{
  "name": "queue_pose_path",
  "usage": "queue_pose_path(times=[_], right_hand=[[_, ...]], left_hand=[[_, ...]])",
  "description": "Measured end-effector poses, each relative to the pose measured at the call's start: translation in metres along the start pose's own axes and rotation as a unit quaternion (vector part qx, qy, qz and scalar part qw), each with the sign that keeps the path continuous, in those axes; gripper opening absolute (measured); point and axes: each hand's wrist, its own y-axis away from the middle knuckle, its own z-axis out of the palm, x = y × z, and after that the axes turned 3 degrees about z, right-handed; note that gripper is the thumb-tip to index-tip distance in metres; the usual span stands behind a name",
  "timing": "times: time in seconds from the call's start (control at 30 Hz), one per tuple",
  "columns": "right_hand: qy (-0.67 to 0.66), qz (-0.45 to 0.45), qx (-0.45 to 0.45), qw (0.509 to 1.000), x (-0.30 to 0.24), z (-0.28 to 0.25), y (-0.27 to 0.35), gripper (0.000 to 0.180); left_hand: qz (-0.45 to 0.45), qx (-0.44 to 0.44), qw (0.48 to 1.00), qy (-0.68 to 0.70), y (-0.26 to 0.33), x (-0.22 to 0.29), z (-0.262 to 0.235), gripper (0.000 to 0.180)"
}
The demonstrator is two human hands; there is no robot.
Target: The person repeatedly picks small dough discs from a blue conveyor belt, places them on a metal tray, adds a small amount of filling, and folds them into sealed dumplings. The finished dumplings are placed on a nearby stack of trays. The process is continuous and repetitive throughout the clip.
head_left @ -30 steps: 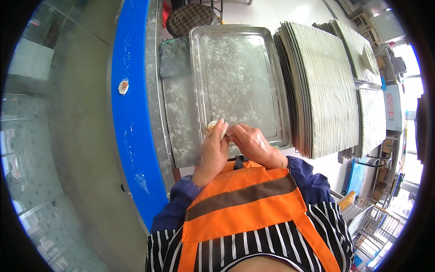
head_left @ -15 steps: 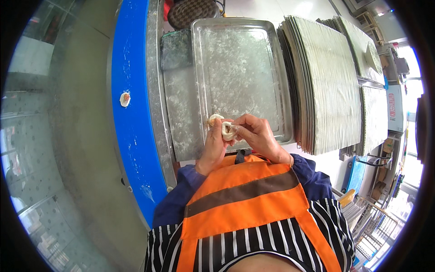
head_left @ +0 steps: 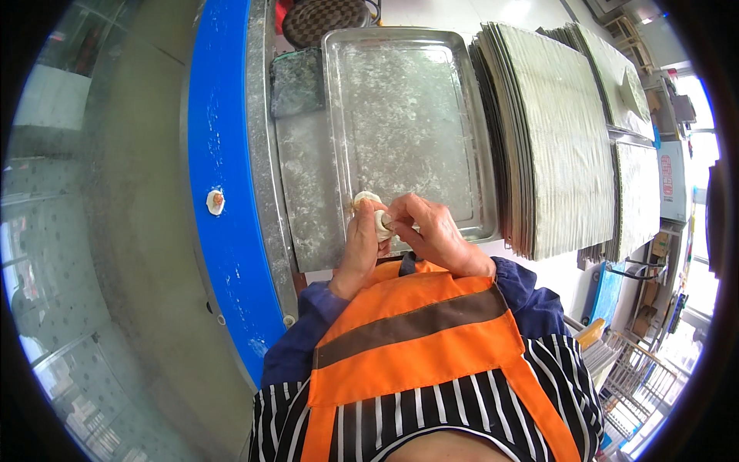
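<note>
My left hand (head_left: 362, 245) is closed around a small round of white dough (head_left: 382, 225), cupping it over the near edge of a floured metal tray (head_left: 342, 154). With thumb and fingers, my right hand (head_left: 437, 235) pinches the dough's rim from the other side. The dough's opening is narrow, and the fingers partly hide it. A second dough round with brownish filling (head_left: 367, 198) shows just beyond my left fingertips; whether it is held or resting on the tray, I cannot tell. Another filled dough round (head_left: 215, 202) lies open on the blue conveyor belt (head_left: 219, 100) to my left.
Flour covers the tray and the metal surface (head_left: 308, 185) beside it. Tall stacks of metal trays (head_left: 558, 138) stand on the right. A round checkered stool (head_left: 325, 21) is beyond the tray. Along the belt's edges run metal rails (head_left: 263, 154).
The filled dough round on the belt has travelled toward me. In my hands the dough's opening has become smaller, with my right fingers now bunched over its rim.
</note>
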Motion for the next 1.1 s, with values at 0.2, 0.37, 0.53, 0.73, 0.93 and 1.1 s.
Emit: queue_pose_path(times=[0.2,0.37,0.53,0.73,0.93,1.1], right_hand=[[0.016,0.025,-0.04,0.999,-0.004,-0.004,0.001,0.011],[-0.02,0.03,-0.039,0.999,-0.008,-0.001,-0.006,0.01],[-0.008,0.03,-0.025,0.999,-0.001,0.002,0.001,0.009],[-0.003,0.039,-0.043,0.998,-0.003,-0.004,-0.003,0.009],[-0.034,0.055,-0.026,0.998,-0.005,0.0,-0.004,0.013],[0.03,0.023,-0.037,0.999,0.005,-0.004,0.0,0.011]], left_hand=[[-0.003,-0.029,0.997,0.065,0.001,0.002,-0.005,0.049],[-0.02,0.038,0.999,0.002,-0.002,0.008,0.0,0.054],[-0.024,0.048,0.997,-0.057,-0.006,0.005,-0.005,0.06],[0.048,-0.006,0.998,-0.043,0.0,0.015,0.004,0.057],[0.114,0.059,0.975,-0.18,-0.013,0.002,-0.004,0.053],[0.025,-0.022,0.997,-0.065,-0.008,0.019,-0.001,0.052]])
